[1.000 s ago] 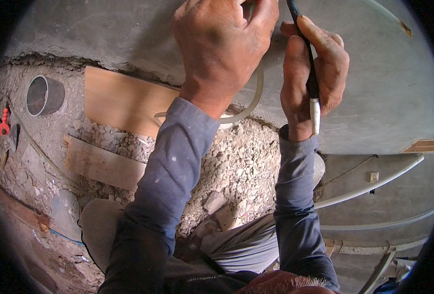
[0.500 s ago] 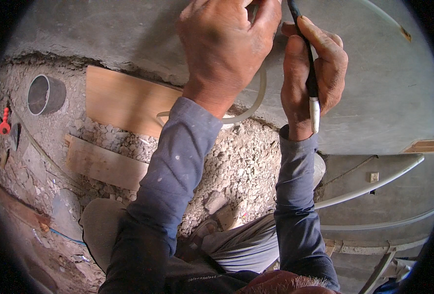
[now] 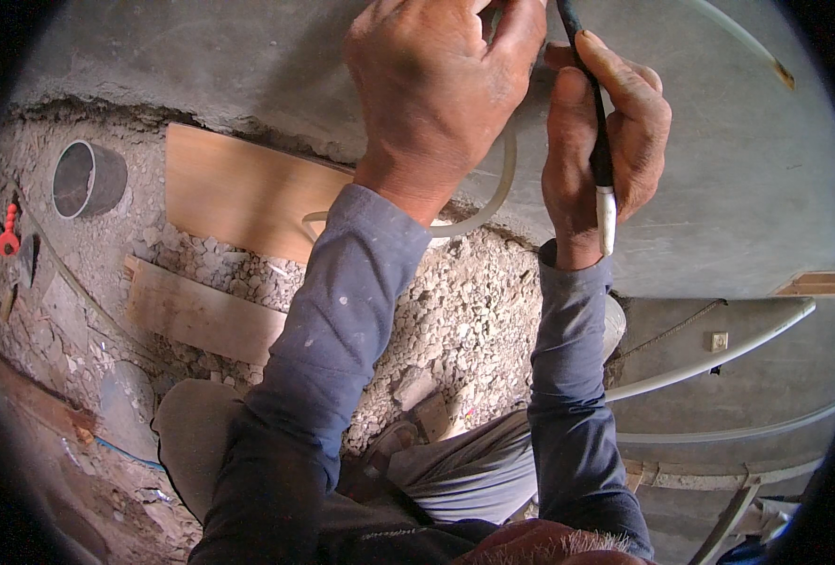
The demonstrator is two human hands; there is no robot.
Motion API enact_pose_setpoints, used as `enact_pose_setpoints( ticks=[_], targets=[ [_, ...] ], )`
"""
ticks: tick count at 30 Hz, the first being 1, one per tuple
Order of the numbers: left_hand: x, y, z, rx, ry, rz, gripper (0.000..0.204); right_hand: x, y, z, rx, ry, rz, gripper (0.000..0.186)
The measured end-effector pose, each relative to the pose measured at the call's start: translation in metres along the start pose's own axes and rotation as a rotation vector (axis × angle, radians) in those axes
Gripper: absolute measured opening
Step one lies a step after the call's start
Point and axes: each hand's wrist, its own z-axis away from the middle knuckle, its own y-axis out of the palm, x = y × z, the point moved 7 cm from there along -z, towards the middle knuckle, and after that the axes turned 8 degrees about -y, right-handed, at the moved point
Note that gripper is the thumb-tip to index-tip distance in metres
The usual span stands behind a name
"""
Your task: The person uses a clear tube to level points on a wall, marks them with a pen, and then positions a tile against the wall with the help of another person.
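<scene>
left hand [image 3: 436, 89] and right hand [image 3: 629, 137] are both raised before the grey wall [image 3: 737, 169]. at the far left a red-handled tool [image 3: 8, 235] lies on the dirt, with a grey cylinder [image 3: 108, 184] to its right, mouth facing left. next come a wide board [image 3: 238, 188] and, nearer the body, a narrow board [image 3: 201, 315]. the left forearm [image 3: 318, 330] slants up past them; its hand shows its back, fingers bent, tips cut off by the top edge, so how tightly it closes, and on what, i cannot tell. a pale hose [image 3: 504, 184] passes behind the left cuff and curves up beside that hand. farther right, the right forearm [image 3: 573, 358] stands nearly upright, fingers curled snugly around a dark rod [image 3: 601, 155] whose white end points down over the wrist and whose upper end runs out of view near the left thumb. the step in hand looks like fine two-handed work at the wall with rod and hose; the next move seems to call for a steady left hand and small, careful shifts of the right.
</scene>
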Motion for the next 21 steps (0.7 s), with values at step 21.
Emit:
enact_pose_setpoints(
  ticks=[21],
  targets=[
    [-0.001,0.0,0.0,-0.011,0.028,-0.017,0.017,0.015,0.007,-0.006,0.14,-0.058,0.228,0.024]
  ],
)
